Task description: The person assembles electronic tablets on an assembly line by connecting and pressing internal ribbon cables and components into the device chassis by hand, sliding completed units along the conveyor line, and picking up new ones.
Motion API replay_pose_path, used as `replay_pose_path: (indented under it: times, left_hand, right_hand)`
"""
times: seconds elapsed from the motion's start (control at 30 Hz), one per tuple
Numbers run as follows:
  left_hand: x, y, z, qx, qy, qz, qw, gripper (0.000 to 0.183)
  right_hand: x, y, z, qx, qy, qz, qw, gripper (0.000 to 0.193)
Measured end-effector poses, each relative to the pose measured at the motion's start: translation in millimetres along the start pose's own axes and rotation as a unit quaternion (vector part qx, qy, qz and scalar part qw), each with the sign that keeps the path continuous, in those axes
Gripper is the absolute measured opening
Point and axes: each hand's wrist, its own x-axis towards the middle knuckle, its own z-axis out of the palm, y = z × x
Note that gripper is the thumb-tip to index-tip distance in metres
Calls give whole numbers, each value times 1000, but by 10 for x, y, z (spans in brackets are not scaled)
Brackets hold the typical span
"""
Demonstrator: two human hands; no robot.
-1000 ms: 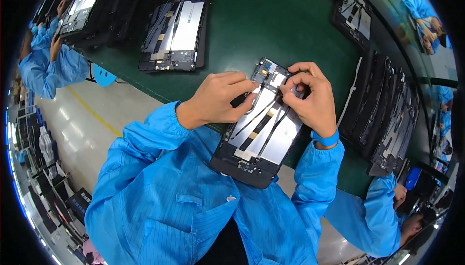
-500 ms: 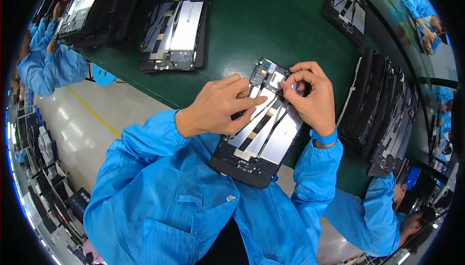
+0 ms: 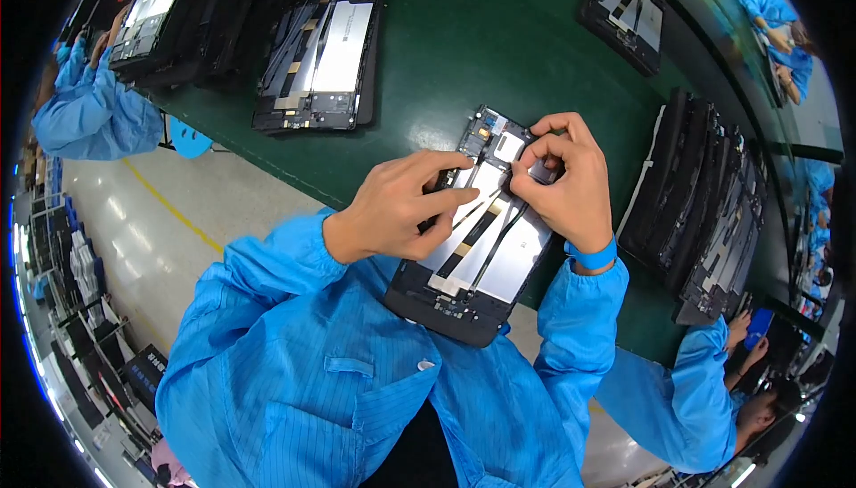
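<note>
An opened tablet point(image 3: 509, 260) lies tilted before me, its lower end toward my body. Silvery battery cells, thin black cables and a tan-and-black ribbon show inside its black frame. My left hand point(image 3: 392, 207) reaches over the left edge, fingers apart, the index fingertip on the silver area near the cables. Above the right side, my right hand point(image 3: 571, 180) is closed in a pinch, thumb and index together by the cables' upper ends. Whatever sits between those fingertips is too small to make out.
Another opened tablet point(image 3: 316, 51) lies left on the green table point(image 3: 464, 33). Tablet stacks stand at the far left point(image 3: 169, 20) and right point(image 3: 700, 202). One more tablet point(image 3: 624, 13) lies at the far right. Co-workers in blue sit on both sides.
My right hand has shifted slightly left and down, still pinching. My left hand's fingers have spread and straightened over the tablet. The far-right tablet has moved a little left.
</note>
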Motion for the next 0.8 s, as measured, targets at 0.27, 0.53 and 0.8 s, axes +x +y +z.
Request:
replay_pose_path:
  times: [0.27, 0.53, 0.8]
  left_hand:
    - [-30, 93, -59, 91, 2, -20, 996, 33]
    - [62, 154, -89, 84, -37, -36, 995, 29]
    - [112, 115, -81, 79, -45, -19, 996, 24]
  right_hand:
    - [-24, -26, -114, 26, -70, 14, 997, 15]
    - [-42, -19, -99, -4, -81, -8, 997, 15]
    - [-69, -24, -106, 14, -70, -8, 997, 16]
